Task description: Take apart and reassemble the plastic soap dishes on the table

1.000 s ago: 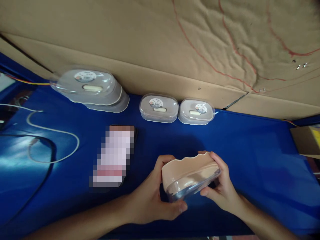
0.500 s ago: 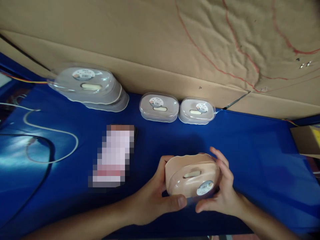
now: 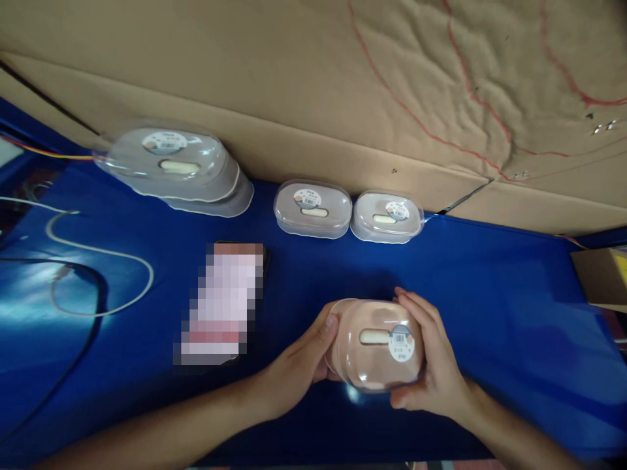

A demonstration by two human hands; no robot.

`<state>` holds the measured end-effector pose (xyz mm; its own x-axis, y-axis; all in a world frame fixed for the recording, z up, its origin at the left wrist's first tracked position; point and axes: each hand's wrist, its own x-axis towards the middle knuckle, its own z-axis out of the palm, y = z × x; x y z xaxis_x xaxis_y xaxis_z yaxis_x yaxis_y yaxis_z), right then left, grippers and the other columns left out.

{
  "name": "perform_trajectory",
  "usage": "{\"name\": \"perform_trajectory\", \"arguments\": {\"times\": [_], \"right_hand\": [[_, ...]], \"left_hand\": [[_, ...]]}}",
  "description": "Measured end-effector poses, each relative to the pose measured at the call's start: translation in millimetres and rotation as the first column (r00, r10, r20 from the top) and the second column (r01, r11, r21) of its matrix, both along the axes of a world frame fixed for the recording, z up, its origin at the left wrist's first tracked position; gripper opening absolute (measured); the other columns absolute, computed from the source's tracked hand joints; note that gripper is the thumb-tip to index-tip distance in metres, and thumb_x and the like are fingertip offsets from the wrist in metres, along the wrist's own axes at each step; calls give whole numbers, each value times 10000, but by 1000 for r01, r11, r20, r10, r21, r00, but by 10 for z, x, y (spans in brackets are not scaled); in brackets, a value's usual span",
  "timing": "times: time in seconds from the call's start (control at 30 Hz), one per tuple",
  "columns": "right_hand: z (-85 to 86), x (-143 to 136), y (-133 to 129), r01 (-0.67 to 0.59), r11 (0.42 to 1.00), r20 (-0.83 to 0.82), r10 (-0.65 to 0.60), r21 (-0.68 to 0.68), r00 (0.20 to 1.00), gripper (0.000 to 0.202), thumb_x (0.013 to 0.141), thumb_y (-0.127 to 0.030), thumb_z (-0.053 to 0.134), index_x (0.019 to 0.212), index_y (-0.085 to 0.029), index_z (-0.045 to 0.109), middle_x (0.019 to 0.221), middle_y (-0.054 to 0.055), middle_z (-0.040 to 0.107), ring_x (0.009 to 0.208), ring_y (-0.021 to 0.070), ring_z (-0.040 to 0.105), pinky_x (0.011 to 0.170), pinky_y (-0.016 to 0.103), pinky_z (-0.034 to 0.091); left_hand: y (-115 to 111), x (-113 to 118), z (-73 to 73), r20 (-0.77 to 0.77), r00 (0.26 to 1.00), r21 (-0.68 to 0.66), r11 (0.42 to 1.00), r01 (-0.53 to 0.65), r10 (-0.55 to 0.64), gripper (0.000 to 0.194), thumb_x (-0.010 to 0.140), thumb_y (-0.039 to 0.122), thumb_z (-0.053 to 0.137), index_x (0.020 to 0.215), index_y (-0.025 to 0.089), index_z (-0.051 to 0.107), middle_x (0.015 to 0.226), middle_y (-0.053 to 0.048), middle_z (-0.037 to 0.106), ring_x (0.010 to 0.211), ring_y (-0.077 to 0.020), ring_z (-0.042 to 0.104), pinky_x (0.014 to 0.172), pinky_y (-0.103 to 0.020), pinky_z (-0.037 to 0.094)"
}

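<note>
Between my two hands is a peach-coloured oval plastic box with a clear lid [image 3: 375, 365]. Its lid faces up toward me and has a cream handle [image 3: 375, 337] and a round printed sticker [image 3: 401, 343]. My left hand [image 3: 313, 349] is closed on the left end, thumb on the near side by the lid's edge and fingers partly hidden behind. Around the right end curve the fingers and thumb of my right hand [image 3: 434, 359], gripping the lid side. The box's underside is hidden.
Two grey lidded boxes, one left [image 3: 313, 225] and one right [image 3: 377, 230], sit by the brown board [image 3: 274, 78]. Further left stands a stack of larger grey boxes [image 3: 196, 186]. A phone with blurred screen [image 3: 223, 300] and cables [image 3: 142, 261] lie on the blue surface [image 3: 514, 313].
The peach box has turned so its lid faces up more squarely, with the sticker now at the right. My left thumb has shifted up along its left end, and my right fingers have closed in.
</note>
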<state>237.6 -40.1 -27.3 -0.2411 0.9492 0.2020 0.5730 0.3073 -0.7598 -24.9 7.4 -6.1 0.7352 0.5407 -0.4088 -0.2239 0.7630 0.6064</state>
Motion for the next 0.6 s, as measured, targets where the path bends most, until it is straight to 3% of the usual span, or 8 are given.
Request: {"name": "perform_trajectory", "arguments": {"times": [0.1,0.23,0.43,0.6], "right_hand": [[23,18,32,-106,988,63,99,110,993,1343,611,-870,808,1689,-297,246,1637,178,389,1449,485,483,1135,663,504],[80,12,71,-226,954,176,192,199,965,1192,710,-710,877,1677,-339,289,1647,154,378,1412,469,523,1080,647,551],[79,-24,20,-182,970,157,157,159,975,1073,815,-734,772,1679,-313,296,1655,151,358,1433,465,502,1098,660,536],[76,-20,3,-166,980,123,152,114,981,1091,790,-737,793,1673,-306,319,1647,168,370,1454,479,482,1113,666,523]], "left_hand": [[15,1,-6,-27,1000,-39,999,-12,11,635,1022,728,409,1503,319,473,1508,-115,576,1281,-321,637,1009,-489,549],[25,-6,12,-73,997,-4,999,-33,33,645,1006,745,429,1466,302,525,1470,-116,598,1250,-317,643,963,-450,565],[6,15,4,-78,995,28,997,-66,68,677,1004,755,420,1458,266,532,1450,-138,616,1251,-329,645,935,-439,577],[4,24,3,-89,992,28,996,-87,89,670,1017,734,423,1462,250,553,1471,-135,619,1334,-347,602,997,-454,556]]}}
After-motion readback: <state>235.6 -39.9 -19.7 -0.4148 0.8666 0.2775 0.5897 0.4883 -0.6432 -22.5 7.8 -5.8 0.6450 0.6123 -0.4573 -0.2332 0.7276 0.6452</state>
